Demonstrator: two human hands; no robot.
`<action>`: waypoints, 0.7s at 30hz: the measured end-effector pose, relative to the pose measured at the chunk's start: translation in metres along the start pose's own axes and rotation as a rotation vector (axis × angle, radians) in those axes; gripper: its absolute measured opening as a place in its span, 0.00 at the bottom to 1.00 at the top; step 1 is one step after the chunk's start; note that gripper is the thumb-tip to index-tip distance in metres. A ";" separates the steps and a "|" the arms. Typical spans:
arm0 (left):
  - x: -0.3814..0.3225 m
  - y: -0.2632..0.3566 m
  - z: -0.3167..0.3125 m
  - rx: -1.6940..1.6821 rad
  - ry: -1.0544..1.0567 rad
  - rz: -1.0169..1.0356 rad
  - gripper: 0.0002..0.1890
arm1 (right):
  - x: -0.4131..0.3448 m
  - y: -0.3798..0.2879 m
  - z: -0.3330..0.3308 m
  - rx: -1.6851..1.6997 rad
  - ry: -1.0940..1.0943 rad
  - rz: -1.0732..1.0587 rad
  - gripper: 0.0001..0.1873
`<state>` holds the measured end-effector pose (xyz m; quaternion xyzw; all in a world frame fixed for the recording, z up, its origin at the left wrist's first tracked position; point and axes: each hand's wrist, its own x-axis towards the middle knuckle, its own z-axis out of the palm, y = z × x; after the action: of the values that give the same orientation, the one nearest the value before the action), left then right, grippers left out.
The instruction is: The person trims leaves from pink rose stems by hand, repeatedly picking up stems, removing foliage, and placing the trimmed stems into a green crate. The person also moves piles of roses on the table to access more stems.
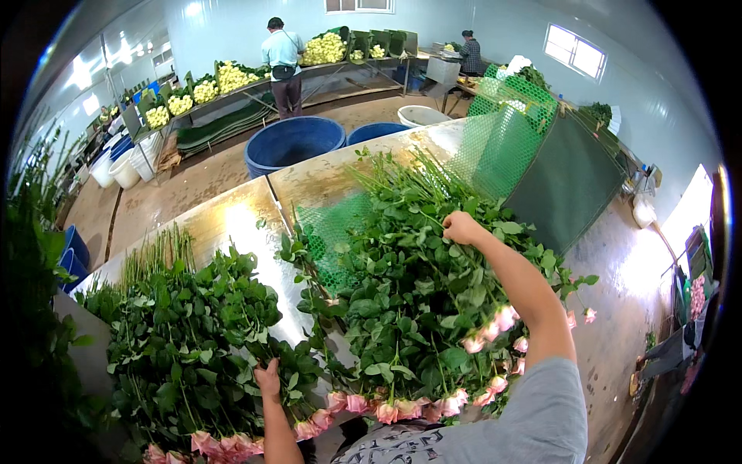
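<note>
Two heaps of pink roses lie on a wet metal table, cut stems pointing away and blooms towards me. My right hand is over the right rose heap, its fingers closed round a rose stem near the upper leaves. At the inner edge of the left rose heap, my left hand reaches into the foliage. Leaves hide its fingertips, so its grip cannot be made out. Pink blooms line the near edge, close to my body.
Green plastic mesh lies beneath the right heap, and more mesh stands rolled at the far right. Blue tubs stand beyond the table. Two people work at back benches, one beside bundled yellow roses.
</note>
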<state>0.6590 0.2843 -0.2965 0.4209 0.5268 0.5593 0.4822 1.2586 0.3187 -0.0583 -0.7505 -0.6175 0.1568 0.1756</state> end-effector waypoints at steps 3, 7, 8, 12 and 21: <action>-0.004 0.012 0.007 0.183 0.041 -0.059 0.18 | -0.006 -0.008 -0.007 0.096 0.088 0.036 0.10; -0.011 0.032 0.020 0.252 0.126 -0.081 0.17 | -0.018 -0.038 -0.033 0.679 -0.019 0.109 0.17; -0.012 0.036 0.020 0.222 0.098 -0.091 0.17 | -0.020 -0.049 -0.038 0.736 0.002 0.106 0.16; -0.008 0.033 0.009 0.089 -0.015 -0.073 0.15 | -0.030 -0.109 -0.052 0.875 -0.019 0.127 0.19; -0.011 0.049 0.014 0.135 0.015 -0.166 0.15 | -0.037 -0.242 0.082 1.330 -0.266 0.106 0.15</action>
<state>0.6699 0.2768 -0.2459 0.4031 0.5999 0.4838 0.4936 1.0037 0.3310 -0.0203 -0.4865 -0.3685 0.6026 0.5142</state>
